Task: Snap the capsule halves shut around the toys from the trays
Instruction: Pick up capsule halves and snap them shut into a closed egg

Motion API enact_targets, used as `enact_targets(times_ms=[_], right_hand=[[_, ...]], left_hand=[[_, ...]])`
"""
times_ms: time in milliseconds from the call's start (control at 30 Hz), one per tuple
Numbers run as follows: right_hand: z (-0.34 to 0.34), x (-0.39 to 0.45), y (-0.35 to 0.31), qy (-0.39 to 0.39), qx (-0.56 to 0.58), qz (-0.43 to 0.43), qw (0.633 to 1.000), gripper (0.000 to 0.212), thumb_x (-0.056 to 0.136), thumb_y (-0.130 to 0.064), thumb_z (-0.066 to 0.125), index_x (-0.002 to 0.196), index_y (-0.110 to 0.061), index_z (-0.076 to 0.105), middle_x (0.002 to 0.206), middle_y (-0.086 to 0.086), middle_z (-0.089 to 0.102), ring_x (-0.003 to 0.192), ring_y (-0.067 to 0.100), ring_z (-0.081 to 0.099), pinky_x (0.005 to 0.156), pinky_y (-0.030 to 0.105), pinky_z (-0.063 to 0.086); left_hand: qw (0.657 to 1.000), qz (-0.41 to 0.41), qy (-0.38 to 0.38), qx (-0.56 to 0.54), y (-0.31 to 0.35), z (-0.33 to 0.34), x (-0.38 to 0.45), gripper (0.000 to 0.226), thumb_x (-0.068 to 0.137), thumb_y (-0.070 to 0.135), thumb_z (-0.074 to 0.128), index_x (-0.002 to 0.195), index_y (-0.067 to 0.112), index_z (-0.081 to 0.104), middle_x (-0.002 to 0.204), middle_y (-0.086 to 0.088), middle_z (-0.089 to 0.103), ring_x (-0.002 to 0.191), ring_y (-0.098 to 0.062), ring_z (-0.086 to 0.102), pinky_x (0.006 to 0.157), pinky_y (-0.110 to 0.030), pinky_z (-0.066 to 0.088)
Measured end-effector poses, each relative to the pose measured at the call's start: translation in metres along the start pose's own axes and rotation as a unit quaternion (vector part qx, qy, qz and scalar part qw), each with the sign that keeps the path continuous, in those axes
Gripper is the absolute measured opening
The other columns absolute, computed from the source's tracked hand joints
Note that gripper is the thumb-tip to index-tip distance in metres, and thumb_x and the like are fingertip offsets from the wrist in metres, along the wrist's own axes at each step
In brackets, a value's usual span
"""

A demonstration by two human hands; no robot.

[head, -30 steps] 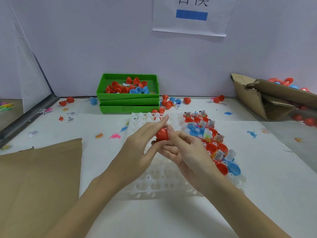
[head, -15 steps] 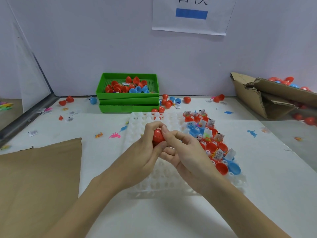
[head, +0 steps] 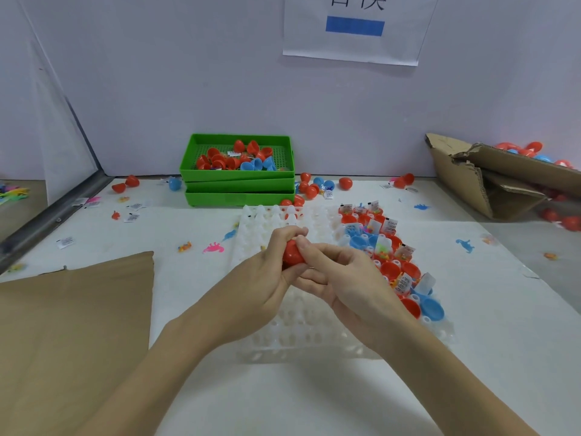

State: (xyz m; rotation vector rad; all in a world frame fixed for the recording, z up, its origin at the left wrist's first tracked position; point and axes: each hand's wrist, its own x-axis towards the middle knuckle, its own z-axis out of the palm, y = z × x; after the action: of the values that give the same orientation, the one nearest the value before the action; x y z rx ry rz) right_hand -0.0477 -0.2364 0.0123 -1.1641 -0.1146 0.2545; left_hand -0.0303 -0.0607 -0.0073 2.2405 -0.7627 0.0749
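1. Both hands, left hand (head: 267,278) and right hand (head: 345,278), were closed around the red capsule (head: 290,254) above the white tray (head: 283,341).
2. It looked light, rigid and slick; squeezing the two domed ends seemed best.

A second ago the left hand (head: 261,278) lay open along the red capsule (head: 292,254), its forefinger stretched straight over the top and the thumb below. Now its fingers (head: 287,234) have curled down over the capsule, closing round the left side and top, so less of the red shell shows. The right hand (head: 342,278) has brought its thumb (head: 309,247) across onto the capsule's right face, pressing toward the left hand. Both hands have shifted slightly to the left over the white tray (head: 301,341). Whether the two halves have met fully is hard to say, since the fingers cover the seam
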Motion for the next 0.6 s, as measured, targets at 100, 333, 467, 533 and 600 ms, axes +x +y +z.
enact_targets(times_ms=[100, 333, 467, 533, 600], right_hand=[[-0.001, 0.0, -0.004, -0.001, -0.005, 0.0, 1.0, 0.031, 0.095, -0.033, 0.073, 0.107, -0.004, 0.079, 0.113, 0.018, 0.076, 0.109, 0.03, 0.073, 0.089, 0.03, 0.06], [0.004, 0.002, -0.001, 0.003, 0.104, -0.001, 0.995, 0.035, 0.095, -0.029, 0.072, 0.113, 0.001, 0.075, 0.116, 0.022, 0.074, 0.112, 0.033, 0.072, 0.091, 0.031, 0.06], [0.004, 0.001, 0.001, 0.002, 0.098, -0.003, 0.995, 0.032, 0.094, -0.03, 0.074, 0.109, -0.001, 0.077, 0.114, 0.022, 0.074, 0.111, 0.033, 0.072, 0.089, 0.03, 0.06], [0.004, 0.0, 0.002, 0.002, 0.072, -0.017, 0.997, 0.031, 0.094, -0.031, 0.074, 0.108, -0.003, 0.078, 0.113, 0.024, 0.074, 0.111, 0.033, 0.072, 0.091, 0.032, 0.059], [0.004, -0.001, 0.002, 0.003, 0.041, -0.033, 0.999, 0.028, 0.095, -0.032, 0.073, 0.108, -0.007, 0.079, 0.113, 0.022, 0.075, 0.112, 0.033, 0.072, 0.093, 0.033, 0.059]], left_hand=[[1.0, 0.008, 0.025, -0.002, 0.002, 0.002, 0.0, 0.055, 0.103, 0.062, 0.032, 0.154, 0.055, 0.011, 0.155, 0.019, 0.048, 0.128, -0.004, 0.058, 0.108, -0.033, 0.049], [0.98, 0.042, 0.192, -0.025, 0.007, 0.013, 0.003, 0.053, 0.097, 0.041, 0.064, 0.146, 0.031, 0.045, 0.128, 0.023, 0.057, 0.115, 0.001, 0.059, 0.096, -0.011, 0.048], [0.973, 0.063, 0.224, -0.006, 0.01, 0.011, 0.004, 0.051, 0.093, 0.041, 0.069, 0.138, 0.022, 0.056, 0.124, 0.016, 0.065, 0.111, -0.002, 0.063, 0.095, -0.01, 0.047], [0.971, 0.07, 0.227, 0.013, 0.01, 0.009, 0.003, 0.049, 0.092, 0.038, 0.071, 0.135, 0.018, 0.059, 0.124, 0.012, 0.067, 0.108, -0.004, 0.065, 0.095, -0.008, 0.046], [0.97, 0.071, 0.228, 0.033, 0.009, 0.008, 0.003, 0.045, 0.093, 0.029, 0.07, 0.135, 0.015, 0.06, 0.122, 0.009, 0.069, 0.107, -0.005, 0.065, 0.093, -0.004, 0.044]])
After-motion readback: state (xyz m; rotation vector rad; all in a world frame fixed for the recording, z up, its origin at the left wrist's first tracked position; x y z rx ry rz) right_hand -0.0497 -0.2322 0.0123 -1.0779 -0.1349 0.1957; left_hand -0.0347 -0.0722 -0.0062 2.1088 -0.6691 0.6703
